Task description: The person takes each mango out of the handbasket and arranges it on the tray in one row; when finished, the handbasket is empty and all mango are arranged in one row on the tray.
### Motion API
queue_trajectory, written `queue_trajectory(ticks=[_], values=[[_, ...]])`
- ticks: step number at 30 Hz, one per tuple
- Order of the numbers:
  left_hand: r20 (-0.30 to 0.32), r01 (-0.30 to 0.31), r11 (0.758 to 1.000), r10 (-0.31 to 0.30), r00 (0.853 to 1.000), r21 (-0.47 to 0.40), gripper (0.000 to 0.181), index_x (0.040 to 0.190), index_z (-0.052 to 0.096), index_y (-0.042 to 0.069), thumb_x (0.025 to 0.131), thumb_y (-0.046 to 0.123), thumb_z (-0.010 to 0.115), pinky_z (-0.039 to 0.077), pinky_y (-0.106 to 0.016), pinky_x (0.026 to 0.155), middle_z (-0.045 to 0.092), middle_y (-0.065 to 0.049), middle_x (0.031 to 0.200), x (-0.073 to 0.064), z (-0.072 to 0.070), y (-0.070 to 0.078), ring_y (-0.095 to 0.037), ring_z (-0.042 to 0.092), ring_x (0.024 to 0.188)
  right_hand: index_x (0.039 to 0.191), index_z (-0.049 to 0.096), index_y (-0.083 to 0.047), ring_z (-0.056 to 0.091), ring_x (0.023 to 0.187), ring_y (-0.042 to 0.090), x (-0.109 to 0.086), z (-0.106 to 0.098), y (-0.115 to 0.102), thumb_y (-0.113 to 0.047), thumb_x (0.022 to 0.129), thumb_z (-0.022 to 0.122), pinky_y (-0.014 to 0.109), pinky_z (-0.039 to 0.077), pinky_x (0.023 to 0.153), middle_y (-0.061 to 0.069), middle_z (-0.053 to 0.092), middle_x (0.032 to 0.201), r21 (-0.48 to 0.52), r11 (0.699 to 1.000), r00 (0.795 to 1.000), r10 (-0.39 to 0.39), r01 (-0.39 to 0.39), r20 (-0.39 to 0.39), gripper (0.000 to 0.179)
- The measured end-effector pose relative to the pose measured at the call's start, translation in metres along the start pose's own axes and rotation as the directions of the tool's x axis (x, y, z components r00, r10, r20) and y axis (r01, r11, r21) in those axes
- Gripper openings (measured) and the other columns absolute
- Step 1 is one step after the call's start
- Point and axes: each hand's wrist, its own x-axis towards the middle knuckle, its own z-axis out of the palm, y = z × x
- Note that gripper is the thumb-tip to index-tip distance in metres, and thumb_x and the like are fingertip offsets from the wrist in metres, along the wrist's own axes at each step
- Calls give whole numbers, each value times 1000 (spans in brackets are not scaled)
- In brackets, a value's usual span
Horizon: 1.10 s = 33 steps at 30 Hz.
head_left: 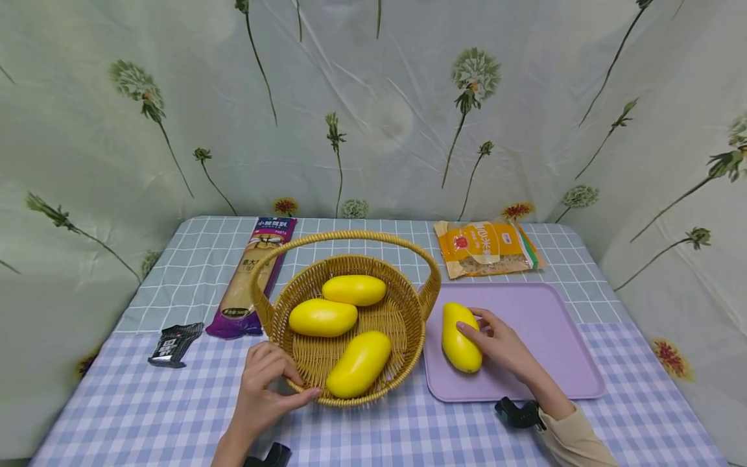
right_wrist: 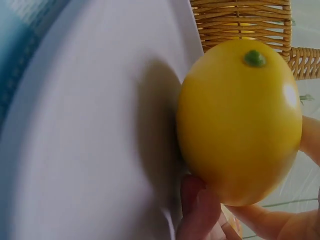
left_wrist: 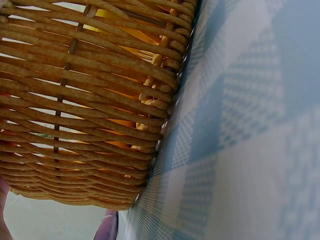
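A round wicker basket (head_left: pixel 403 318) with a tall arched handle stands at the middle of the table and holds three yellow mangoes (head_left: pixel 323 318). My left hand (head_left: pixel 265 383) grips its near-left rim, thumb along the front and fingers over the edge. In the left wrist view the woven basket wall (left_wrist: pixel 75 115) fills much of the picture. At the left side of the purple tray (head_left: pixel 525 344), my right hand (head_left: pixel 496 340) holds another mango (head_left: pixel 460 344) between thumb and fingers. The right wrist view shows this mango (right_wrist: pixel 240 120) close up, a green stem spot at its end.
Behind the tray lies an orange food packet (head_left: pixel 490 248). A purple pasta packet (head_left: pixel 251 279) lies left of the basket, partly behind its handle, and a small black packet (head_left: pixel 175 345) sits farther left. A checked cloth (head_left: pixel 397 434) covers the table; a floral curtain (head_left: pixel 385 130) hangs behind.
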Motion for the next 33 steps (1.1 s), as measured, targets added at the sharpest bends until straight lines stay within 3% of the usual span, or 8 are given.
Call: queue_trajectory(ticks=[11,19,24,26,28,31,33], values=[[0,-10,1000,10,1000,2,36,63,56,14,77,38,78,26,-29,83,53,5,64,2,0,0,-13,44,68,140,38,-6,50,97,30,-1,0,1,-57,90,54,33,48,67,20,47,121,27,1000,1000,16,-16,10,74],[1,-6,1000,6,1000,8,36,63,55,14,77,39,78,26,-29,83,53,6,63,2,0,2,-13,44,68,139,39,-1,55,70,22,-4,-1,1,-46,93,55,32,47,57,17,52,108,46,997,997,-68,70,-32,66],[3,-7,1000,7,1000,11,36,63,55,14,77,39,78,26,-29,84,53,6,63,1,-1,1,-13,44,67,135,45,-1,53,72,22,-8,-2,1,-42,94,57,31,47,54,16,51,108,3,992,986,-125,126,-109,60],[2,-8,1000,8,1000,12,37,63,55,14,77,39,78,26,-29,84,53,6,63,1,-1,1,-13,44,67,132,50,-2,52,76,22,-9,-2,0,-38,94,58,30,46,57,15,52,107,-37,985,969,-175,171,-177,53],[0,-10,1000,10,1000,12,37,62,55,15,76,39,78,26,-29,84,53,6,63,0,-1,1,-13,44,67,126,56,-2,51,77,21,-11,-1,-1,-32,94,60,28,45,60,13,54,104,-76,969,934,-246,234,-261,44],[1,-9,1000,9,1000,10,37,62,55,15,76,39,79,27,-29,84,53,6,64,1,-1,1,-13,44,68,117,63,-5,52,77,17,-14,0,-5,-21,93,63,24,44,63,7,57,97,-114,928,853,-371,355,-366,29],[0,-15,1000,15,1000,10,37,63,55,15,76,39,79,27,-29,84,53,6,64,1,0,0,-13,44,68,111,66,-6,52,76,14,-18,-1,-10,-14,91,65,22,44,62,2,59,94,-122,879,790,-468,460,-396,22]])
